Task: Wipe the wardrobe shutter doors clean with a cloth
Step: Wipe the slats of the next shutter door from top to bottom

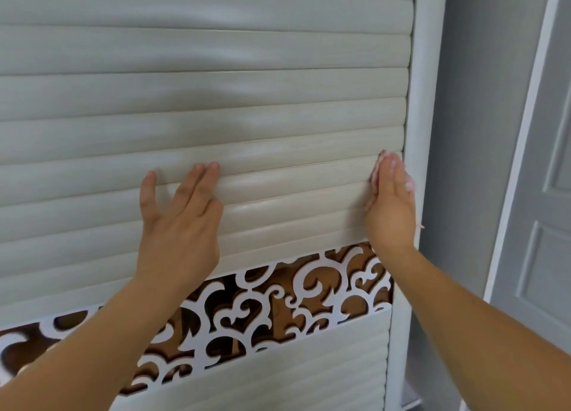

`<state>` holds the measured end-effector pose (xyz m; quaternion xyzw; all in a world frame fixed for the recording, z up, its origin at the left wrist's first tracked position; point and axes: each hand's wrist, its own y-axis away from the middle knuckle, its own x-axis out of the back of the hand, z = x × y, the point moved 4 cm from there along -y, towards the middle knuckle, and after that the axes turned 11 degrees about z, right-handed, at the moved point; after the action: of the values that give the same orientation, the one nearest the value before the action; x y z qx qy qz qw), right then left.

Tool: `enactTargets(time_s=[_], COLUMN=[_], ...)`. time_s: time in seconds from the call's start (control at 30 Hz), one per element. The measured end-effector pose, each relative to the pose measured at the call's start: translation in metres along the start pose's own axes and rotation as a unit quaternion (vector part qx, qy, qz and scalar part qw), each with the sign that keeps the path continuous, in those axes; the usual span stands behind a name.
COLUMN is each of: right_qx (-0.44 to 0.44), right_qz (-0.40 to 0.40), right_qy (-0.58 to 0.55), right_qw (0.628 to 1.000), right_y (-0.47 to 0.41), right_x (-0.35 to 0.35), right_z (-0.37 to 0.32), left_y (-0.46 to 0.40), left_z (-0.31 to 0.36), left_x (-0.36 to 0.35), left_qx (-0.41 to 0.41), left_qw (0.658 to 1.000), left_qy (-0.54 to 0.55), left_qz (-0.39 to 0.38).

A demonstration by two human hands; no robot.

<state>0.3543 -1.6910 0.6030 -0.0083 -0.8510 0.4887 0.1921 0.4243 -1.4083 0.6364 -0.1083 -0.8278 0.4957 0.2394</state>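
— What do you see from the head camera?

— I see the shutter door (216, 107) very close, with its pale horizontal slats filling most of the view. I take the carved scroll band (278, 293) as my landmark; it crosses the door on a slant, white curls over brown.

— Where is the left hand?

— The left hand (177, 225) lies flat on the slats just above the band. Its fingers (197, 182) are straight and a little spread, the tips touching a slat. It holds nothing.

— And the right hand?

— The right hand (391, 213) is above the right end of the band, beside the white door frame (417, 117). Its fingers are straight and pressed together, and they press the cloth (377, 171) against the slats. The cloth is pink and white, I think; only small edges show past the fingers and near the wrist.

— Anything else?

— Right of the frame I see a grey wall (469, 132), and farther right a white panel door (553, 194). Below the band are narrower slats (278, 373).
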Motion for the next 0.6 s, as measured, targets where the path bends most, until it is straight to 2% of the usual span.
enactTargets(time_s=[0.07, 0.13, 0.2, 0.33, 0.4, 0.47, 0.6], right_qx=[-0.049, -0.045, 0.019, 0.161, 0.187, 0.117, -0.063], right_qz=[0.011, 0.02, 0.046, 0.006, 0.006, -0.01, 0.03], right_qy=[-0.022, 0.006, 0.039, 0.033, 0.054, 0.063, -0.016], right_qw=[0.998, 0.999, 0.998, 0.986, 0.981, 0.991, 0.997], right_y=[0.004, 0.018, 0.036, 0.056, 0.045, 0.032, 0.021], right_x=[-0.004, -0.006, -0.009, -0.009, -0.003, 0.002, 0.011], right_z=[-0.01, -0.027, -0.038, -0.029, -0.013, 0.002, 0.005], left_y=[0.0, -0.002, -0.003, 0.0, 0.0, 0.0, -0.001], left_z=[-0.002, -0.002, -0.001, 0.001, 0.001, -0.001, -0.003], left_x=[0.0, 0.0, -0.001, -0.002, -0.002, -0.001, 0.0], left_qx=[-0.005, -0.007, -0.005, -0.006, -0.004, -0.006, -0.011], left_qw=[1.0, 1.0, 1.0, 1.0, 1.0, 1.0, 1.0], left_qy=[-0.001, 0.001, 0.005, -0.001, -0.002, -0.003, 0.0], left_qz=[0.005, 0.012, 0.015, 0.015, 0.015, 0.012, 0.009])
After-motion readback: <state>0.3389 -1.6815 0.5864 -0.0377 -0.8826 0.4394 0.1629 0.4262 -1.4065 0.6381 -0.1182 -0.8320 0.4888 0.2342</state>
